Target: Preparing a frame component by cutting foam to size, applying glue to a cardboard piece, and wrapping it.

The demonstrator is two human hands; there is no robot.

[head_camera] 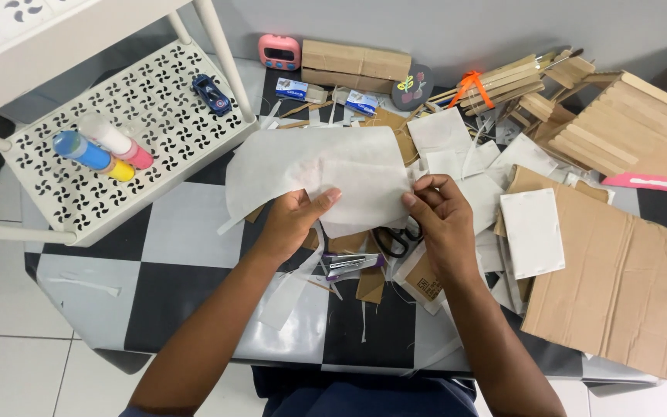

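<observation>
Both hands, left hand (291,220) and right hand (438,216), pinch white paper (318,174) with closed fingers (326,198) above the table (187,224).

— How many hands are at work there?
— Two, a left hand (291,220) and a right hand (440,216), on one white sheet (314,174).
— And on the white rack (160,116)?
— One blue toy car (211,94), and three paint tubes (102,150), as far as I can count.
— Timers?
— One pink timer (279,52).

Left on perforated white metal shelf (156,147): three capped plastic tubes (102,148); right on checkered table (187,262): flat corrugated cardboard sheet (627,286).
</observation>
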